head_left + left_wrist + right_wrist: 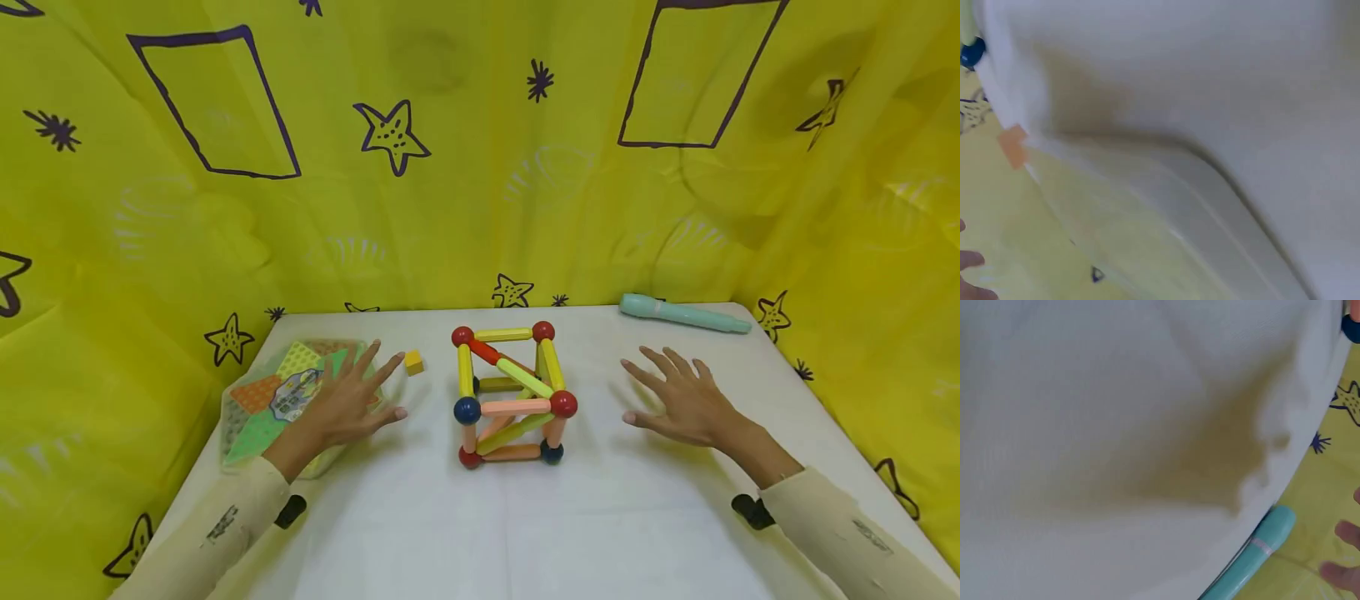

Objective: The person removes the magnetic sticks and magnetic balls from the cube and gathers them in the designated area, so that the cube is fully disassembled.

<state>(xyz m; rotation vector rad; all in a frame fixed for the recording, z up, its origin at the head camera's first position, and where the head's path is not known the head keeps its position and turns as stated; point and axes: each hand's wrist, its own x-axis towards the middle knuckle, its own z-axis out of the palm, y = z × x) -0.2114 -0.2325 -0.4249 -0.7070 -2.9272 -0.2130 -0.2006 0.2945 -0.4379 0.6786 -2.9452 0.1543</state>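
Note:
Between the two hands, a cube frame of magnetic sticks and balls (515, 407) stands on the white table. Its sticks are yellow, pink, orange, red and light green, with red and dark blue balls at the corners. My left hand (348, 400) hovers with spread fingers over a clear plastic box (255, 417) with a colourful label, touching nothing that I can see. To the right of the frame, my right hand (686, 400) is held above the table with its fingers apart and nothing in it. In each wrist view, only fingertips show at the edge.
A small yellow-orange cube (414, 362) lies by the left fingertips. At the table's back right edge rests a teal marker-shaped tube (684, 313). Yellow cloth (465, 208) with drawn stars surrounds the white table (465, 533) at the back and sides.

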